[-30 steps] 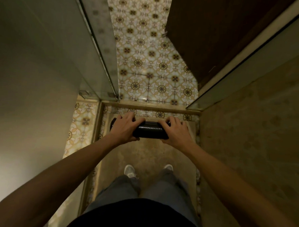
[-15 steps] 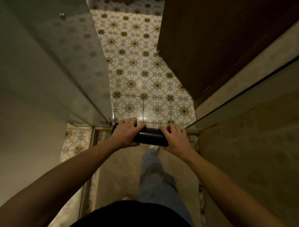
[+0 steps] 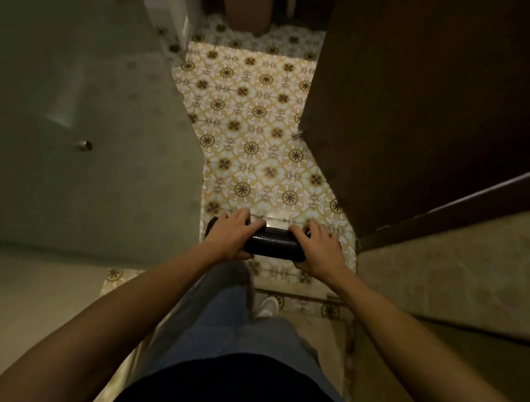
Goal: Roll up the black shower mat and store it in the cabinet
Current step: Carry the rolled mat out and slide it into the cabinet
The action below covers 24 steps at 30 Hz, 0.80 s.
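The black shower mat (image 3: 272,243) is rolled into a tight horizontal cylinder, held out in front of me at about waist height. My left hand (image 3: 230,237) grips its left end and my right hand (image 3: 319,248) grips its right end, fingers wrapped over the top. The roll's ends are mostly hidden under my hands. No cabinet interior is in sight.
A glass shower panel (image 3: 93,147) with a metal knob (image 3: 84,145) stands on the left. On the right, a dark wooden door (image 3: 413,116) stands beside a stone wall (image 3: 452,269). Patterned floor tiles (image 3: 254,133) stretch ahead. My legs and one white shoe (image 3: 266,305) are below.
I have stepped forward out of the shower stall over its threshold, carrying the rolled mat in both hands. The patterned floor is now under the roll and the glass panel is closer on the left.
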Motion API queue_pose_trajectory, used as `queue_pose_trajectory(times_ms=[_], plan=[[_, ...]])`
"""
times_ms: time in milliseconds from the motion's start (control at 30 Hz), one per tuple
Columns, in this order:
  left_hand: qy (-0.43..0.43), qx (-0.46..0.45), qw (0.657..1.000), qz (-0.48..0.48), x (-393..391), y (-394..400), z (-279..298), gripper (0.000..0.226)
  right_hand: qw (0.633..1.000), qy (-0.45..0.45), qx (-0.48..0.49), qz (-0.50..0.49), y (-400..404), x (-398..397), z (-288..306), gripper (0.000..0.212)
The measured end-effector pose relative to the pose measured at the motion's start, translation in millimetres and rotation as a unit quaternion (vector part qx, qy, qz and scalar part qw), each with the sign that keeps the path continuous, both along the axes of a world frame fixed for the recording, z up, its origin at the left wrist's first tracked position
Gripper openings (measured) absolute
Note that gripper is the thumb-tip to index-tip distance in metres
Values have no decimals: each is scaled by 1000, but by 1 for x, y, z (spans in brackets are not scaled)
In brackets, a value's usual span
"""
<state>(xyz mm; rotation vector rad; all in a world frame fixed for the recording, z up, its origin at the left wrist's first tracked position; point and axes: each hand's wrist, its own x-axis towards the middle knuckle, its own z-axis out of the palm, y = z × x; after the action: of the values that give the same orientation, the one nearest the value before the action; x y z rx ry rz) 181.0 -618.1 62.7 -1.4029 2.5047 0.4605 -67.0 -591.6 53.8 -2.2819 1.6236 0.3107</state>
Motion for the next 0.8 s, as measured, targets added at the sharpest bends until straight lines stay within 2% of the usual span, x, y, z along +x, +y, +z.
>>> queue_pose_trajectory(times_ms=[367,567,800], plan=[[19,21,999,24,-5,-226,-33,76,999,28,9,28,-238,-4,-16,72],[38,34,997,51,18,-332,-25,78,998,35,9,53,-358,14,-8,73],[27,1,998,59,47,-446,-15,77,997,22,-5,79,-485,42,-2,76]])
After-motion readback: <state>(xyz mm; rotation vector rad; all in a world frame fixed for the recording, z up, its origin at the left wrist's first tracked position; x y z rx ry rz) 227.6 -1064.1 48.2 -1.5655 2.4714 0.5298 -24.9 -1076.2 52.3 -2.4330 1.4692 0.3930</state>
